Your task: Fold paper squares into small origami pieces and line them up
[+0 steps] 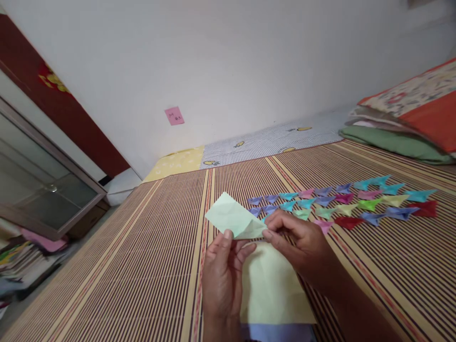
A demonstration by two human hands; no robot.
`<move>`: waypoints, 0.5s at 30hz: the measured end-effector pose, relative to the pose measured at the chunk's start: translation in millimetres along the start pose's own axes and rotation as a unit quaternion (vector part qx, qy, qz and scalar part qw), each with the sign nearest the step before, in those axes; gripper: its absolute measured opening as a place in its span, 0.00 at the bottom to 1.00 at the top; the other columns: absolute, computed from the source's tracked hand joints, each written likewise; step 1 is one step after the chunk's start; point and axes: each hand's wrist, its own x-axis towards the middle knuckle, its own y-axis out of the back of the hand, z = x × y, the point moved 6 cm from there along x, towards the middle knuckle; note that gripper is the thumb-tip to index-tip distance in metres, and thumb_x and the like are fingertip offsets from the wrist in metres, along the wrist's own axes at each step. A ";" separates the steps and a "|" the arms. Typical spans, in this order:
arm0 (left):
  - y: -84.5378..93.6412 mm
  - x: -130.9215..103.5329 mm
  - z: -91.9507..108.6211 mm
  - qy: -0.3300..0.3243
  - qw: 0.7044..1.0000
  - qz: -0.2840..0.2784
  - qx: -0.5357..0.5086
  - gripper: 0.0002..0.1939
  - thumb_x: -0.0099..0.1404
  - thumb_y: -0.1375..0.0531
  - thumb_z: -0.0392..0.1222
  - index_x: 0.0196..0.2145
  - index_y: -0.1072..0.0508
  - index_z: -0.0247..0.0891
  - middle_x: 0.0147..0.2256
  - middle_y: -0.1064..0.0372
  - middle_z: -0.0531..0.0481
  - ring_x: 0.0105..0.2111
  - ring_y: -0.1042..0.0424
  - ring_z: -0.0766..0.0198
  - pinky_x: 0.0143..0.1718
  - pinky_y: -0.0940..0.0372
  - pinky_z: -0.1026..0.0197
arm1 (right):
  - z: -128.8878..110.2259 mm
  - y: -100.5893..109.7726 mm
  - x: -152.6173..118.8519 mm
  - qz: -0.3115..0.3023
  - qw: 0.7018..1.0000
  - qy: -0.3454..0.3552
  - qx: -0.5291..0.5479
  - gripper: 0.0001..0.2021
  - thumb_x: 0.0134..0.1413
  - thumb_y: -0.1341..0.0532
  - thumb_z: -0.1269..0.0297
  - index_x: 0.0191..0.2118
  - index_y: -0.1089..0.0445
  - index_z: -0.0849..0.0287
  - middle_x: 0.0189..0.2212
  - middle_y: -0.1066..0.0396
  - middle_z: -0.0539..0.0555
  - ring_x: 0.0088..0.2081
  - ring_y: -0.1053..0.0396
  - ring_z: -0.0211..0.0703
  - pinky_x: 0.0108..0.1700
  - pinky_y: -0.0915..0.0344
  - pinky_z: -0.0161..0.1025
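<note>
Between my two hands is a pale green sheet of folding paper (228, 213), partly folded, with a flap and creases along its right part. My left hand (225, 266) grips its lower edge, the thumb on top and the fingers beneath. The narrow right corner is pinched between the thumb and fingers of my right hand (297, 237). Below my hands lies a flat pale yellow sheet of paper (274, 289), with the edge of a bluish-purple sheet (278, 332) showing under it.
Rows of small folded paper boats (345, 198) in many colours stand on the striped mat (142, 266) to the right. Folded bedding (409, 123) is piled at the far right. A pink note (174, 116) sticks to the wall. Left are a glass-doored cabinet (42, 180) and books (24, 261).
</note>
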 end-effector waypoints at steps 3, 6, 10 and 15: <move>-3.2 0.1 -2.0 0.004 1.000 -0.011 0.010 0.16 0.52 0.24 0.37 0.39 0.17 0.32 0.37 0.18 0.44 0.33 0.20 0.62 0.33 0.22 0.64 | 5.4 -1.4 -1.3 0.013 0.999 -0.040 0.000 0.10 0.62 0.39 0.66 0.28 0.34 0.56 0.26 0.33 0.48 0.30 0.33 0.41 0.34 0.37 0.39; -2.8 1.2 -4.2 0.011 1.000 0.003 0.014 0.17 0.49 0.23 0.35 0.38 0.17 0.33 0.35 0.18 0.46 0.31 0.20 0.64 0.32 0.22 0.65 | 7.5 -0.6 -2.3 0.025 0.998 -0.059 0.005 0.09 0.60 0.39 0.65 0.28 0.35 0.56 0.26 0.32 0.48 0.29 0.33 0.40 0.32 0.37 0.38; -0.1 2.1 -5.2 0.013 0.999 0.031 0.005 0.18 0.46 0.22 0.35 0.36 0.17 0.34 0.34 0.18 0.47 0.30 0.20 0.64 0.31 0.22 0.67 | 11.8 -3.6 -3.2 0.003 0.996 -0.092 0.010 0.07 0.59 0.38 0.63 0.30 0.34 0.56 0.27 0.31 0.48 0.29 0.32 0.41 0.33 0.35 0.39; 0.1 2.5 -6.7 0.000 0.996 -0.007 0.094 0.15 0.53 0.25 0.39 0.39 0.17 0.34 0.37 0.18 0.46 0.27 0.22 0.67 0.30 0.25 0.67 | 16.9 -3.2 -4.0 0.022 0.989 -0.126 0.072 0.17 0.57 0.34 0.60 0.51 0.31 0.56 0.34 0.27 0.51 0.35 0.28 0.44 0.38 0.32 0.41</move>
